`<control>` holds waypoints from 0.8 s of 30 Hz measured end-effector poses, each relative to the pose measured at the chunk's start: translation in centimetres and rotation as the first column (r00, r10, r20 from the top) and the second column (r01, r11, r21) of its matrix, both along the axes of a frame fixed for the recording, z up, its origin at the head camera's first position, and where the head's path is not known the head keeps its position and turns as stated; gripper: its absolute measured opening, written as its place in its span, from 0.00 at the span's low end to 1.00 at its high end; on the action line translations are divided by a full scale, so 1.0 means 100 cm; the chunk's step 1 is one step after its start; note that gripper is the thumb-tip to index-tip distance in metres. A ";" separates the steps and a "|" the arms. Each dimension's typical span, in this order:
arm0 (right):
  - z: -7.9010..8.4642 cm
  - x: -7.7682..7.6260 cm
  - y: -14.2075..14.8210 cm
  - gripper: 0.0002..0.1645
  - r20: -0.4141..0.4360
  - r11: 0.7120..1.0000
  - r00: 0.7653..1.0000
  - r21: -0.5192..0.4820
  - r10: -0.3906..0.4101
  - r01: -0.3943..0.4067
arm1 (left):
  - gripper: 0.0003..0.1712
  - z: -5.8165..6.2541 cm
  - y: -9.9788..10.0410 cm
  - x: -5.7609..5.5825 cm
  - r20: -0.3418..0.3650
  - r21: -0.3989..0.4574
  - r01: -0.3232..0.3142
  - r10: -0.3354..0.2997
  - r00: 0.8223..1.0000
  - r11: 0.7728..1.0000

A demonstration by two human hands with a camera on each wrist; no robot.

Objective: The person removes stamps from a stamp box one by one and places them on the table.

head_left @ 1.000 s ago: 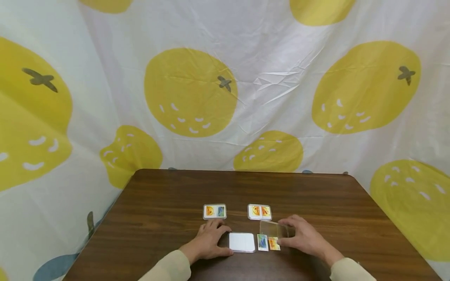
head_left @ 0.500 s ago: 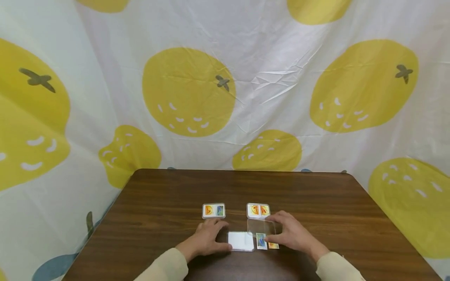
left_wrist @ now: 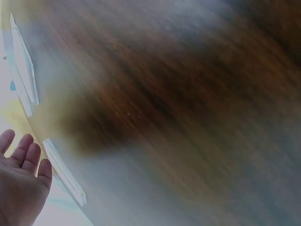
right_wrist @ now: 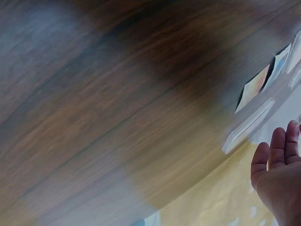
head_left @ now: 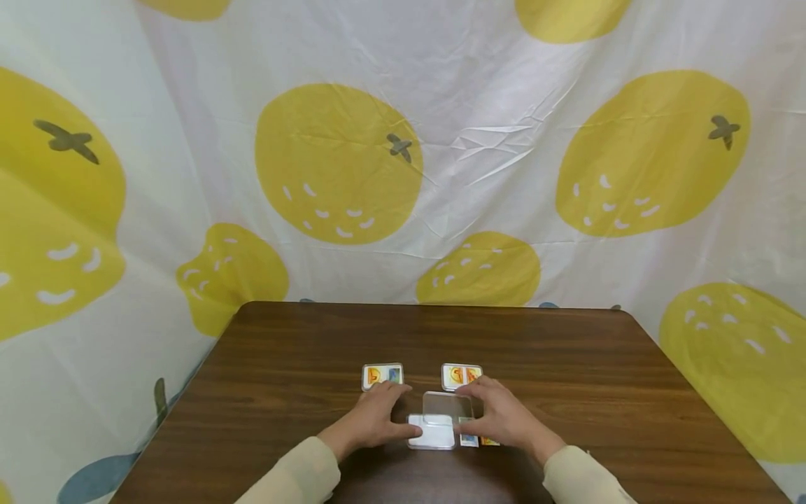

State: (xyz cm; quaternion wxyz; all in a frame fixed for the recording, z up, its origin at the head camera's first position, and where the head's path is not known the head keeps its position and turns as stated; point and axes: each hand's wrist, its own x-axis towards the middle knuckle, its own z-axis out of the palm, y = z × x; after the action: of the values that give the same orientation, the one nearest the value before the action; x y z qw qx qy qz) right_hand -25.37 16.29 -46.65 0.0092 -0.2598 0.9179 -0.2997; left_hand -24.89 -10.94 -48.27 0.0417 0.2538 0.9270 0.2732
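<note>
My right hand (head_left: 502, 414) pinches a clear plastic lid (head_left: 446, 403) by its right end. In the head view the lid is slightly tilted and overlaps the back of a flat case with a white inside (head_left: 433, 435). Beside that case, my left hand (head_left: 370, 418) has its thumb at the left rim and its other fingers spread behind. Two small picture cards lie to the right, a blue-green one (head_left: 469, 442) and an orange one (head_left: 490, 442), both partly covered by my right hand. The right wrist view shows the orange card (right_wrist: 254, 88) more fully.
Farther back on the brown table (head_left: 302, 343) lie two clear cases with picture cards inside, one at left (head_left: 382, 374) and one at right (head_left: 458, 374). My fingers overlap their near edges. A cloth with yellow fruit (head_left: 340, 164) hangs behind the table.
My right hand has carried the clear lid leftward, from above the cards to the white-bottomed case. My left hand has shifted slightly right, its thumb now over the case's left edge.
</note>
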 end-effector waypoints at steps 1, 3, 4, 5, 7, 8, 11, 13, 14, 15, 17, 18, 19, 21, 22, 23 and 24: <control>-0.001 0.000 -0.002 0.34 -0.008 1.000 1.000 0.005 0.005 -0.005 | 0.46 0.000 0.001 0.000 0.000 0.005 0.000 0.000 1.000 1.000; -0.002 -0.001 -0.005 0.35 -0.020 1.000 1.000 0.016 0.011 -0.011 | 0.46 0.001 0.002 -0.001 -0.008 0.014 0.004 -0.004 1.000 1.000; -0.002 -0.001 -0.006 0.36 -0.025 1.000 1.000 0.023 0.011 -0.011 | 0.46 0.001 0.002 -0.001 -0.013 0.016 0.005 -0.005 1.000 1.000; -0.002 -0.001 -0.007 0.37 -0.027 0.999 1.000 0.030 0.012 -0.012 | 0.46 0.001 0.002 -0.001 -0.020 0.019 0.006 -0.006 1.000 1.000; -0.003 -0.002 -0.009 0.37 -0.030 0.999 0.999 0.038 0.017 -0.016 | 0.46 0.002 0.002 0.000 -0.029 0.023 0.008 -0.008 1.000 1.000; -0.003 -0.002 -0.011 0.37 -0.031 0.999 0.999 0.040 0.020 -0.019 | 0.46 0.002 0.003 0.000 -0.034 0.023 0.009 -0.009 0.999 1.000; -0.004 -0.002 -0.013 0.37 -0.045 0.998 0.998 0.048 0.037 -0.035 | 0.45 0.002 0.003 0.000 -0.045 0.021 0.013 -0.012 0.999 1.000; -0.005 -0.002 -0.015 0.37 -0.057 0.998 0.997 0.052 0.048 -0.045 | 0.43 0.002 0.004 0.000 -0.056 0.020 0.018 -0.017 0.998 1.000; -0.005 -0.002 -0.016 0.37 -0.061 0.997 0.997 0.055 0.054 -0.051 | 0.43 0.003 0.004 0.000 -0.060 0.019 0.021 -0.020 0.998 1.000; -0.005 -0.002 -0.017 0.37 -0.065 0.997 0.996 0.057 0.062 -0.058 | 0.42 0.003 0.004 -0.001 -0.067 0.019 0.026 -0.025 0.997 0.999; -0.006 -0.003 -0.019 0.36 -0.070 0.996 0.995 0.063 0.074 -0.070 | 0.42 0.002 0.004 0.000 -0.078 0.018 0.038 -0.037 0.996 0.999; -0.006 -0.003 -0.020 0.36 -0.074 0.995 0.994 0.066 0.080 -0.075 | 0.41 0.002 0.004 0.000 -0.084 0.018 0.046 -0.044 0.995 0.999; -0.006 -0.003 -0.021 0.36 -0.073 0.994 0.994 0.067 0.087 -0.082 | 0.40 0.002 0.004 0.000 -0.085 0.018 0.050 -0.049 0.995 0.999; -0.006 -0.004 -0.022 0.35 -0.065 0.994 0.994 0.066 0.091 -0.086 | 0.39 0.002 0.004 0.000 -0.084 0.020 0.057 -0.055 0.995 0.998; -0.006 -0.004 -0.022 0.36 -0.060 0.994 0.994 0.065 0.091 -0.087 | 0.38 0.001 0.003 0.000 -0.079 0.024 0.057 -0.055 0.995 0.998; -0.007 -0.004 -0.022 0.36 -0.056 0.994 0.994 0.064 0.091 -0.087 | 0.37 0.001 0.003 0.000 -0.075 0.025 0.055 -0.053 0.996 0.998; -0.007 -0.004 -0.022 0.36 -0.050 0.994 0.995 0.061 0.091 -0.087 | 0.36 0.001 0.003 0.000 -0.072 0.026 0.053 -0.051 0.996 0.998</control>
State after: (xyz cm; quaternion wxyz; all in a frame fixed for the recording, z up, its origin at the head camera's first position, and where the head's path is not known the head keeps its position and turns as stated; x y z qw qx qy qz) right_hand -25.72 14.05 -47.32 0.0061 -0.3079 0.9138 -0.2649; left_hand -24.87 -10.66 -48.20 0.0121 0.2882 0.9171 0.2754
